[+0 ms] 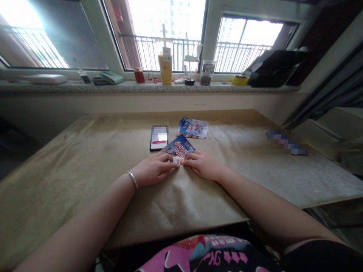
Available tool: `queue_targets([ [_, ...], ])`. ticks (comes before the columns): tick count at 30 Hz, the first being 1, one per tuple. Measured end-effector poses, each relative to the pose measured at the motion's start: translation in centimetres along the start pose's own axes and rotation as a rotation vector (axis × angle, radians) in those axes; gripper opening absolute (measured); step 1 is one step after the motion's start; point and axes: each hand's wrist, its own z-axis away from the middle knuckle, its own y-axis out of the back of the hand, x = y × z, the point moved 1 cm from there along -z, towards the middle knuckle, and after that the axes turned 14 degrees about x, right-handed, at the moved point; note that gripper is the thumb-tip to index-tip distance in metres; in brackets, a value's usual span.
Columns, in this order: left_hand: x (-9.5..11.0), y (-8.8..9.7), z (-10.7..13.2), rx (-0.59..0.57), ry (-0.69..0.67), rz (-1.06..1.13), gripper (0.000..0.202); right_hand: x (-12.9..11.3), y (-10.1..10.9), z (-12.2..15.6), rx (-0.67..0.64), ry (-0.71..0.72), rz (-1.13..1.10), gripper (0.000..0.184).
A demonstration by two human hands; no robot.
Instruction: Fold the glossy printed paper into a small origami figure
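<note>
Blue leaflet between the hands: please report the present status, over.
Left hand, right hand: both on blue leaflet, near end. Leaflet turned askew on table. Phone close at its left; leaflet stack just beyond.

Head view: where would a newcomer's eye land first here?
Probably on the hands at the middle of the table, the left hand and right hand touching either side of a blue leaflet. Next might come the lit phone on the leaflet's left and the overlapping leaflets just beyond it. Behind, the tall yellow cup stands out on the windowsill.
</note>
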Motion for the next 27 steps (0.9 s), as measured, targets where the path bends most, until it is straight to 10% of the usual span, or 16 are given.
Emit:
queue_targets([
  [27,-1.4,0.1,0.2,-0.054,0.072,0.181,0.036,2.6,0.8,0.9,-0.023,-0.111,-0.078,0.026],
])
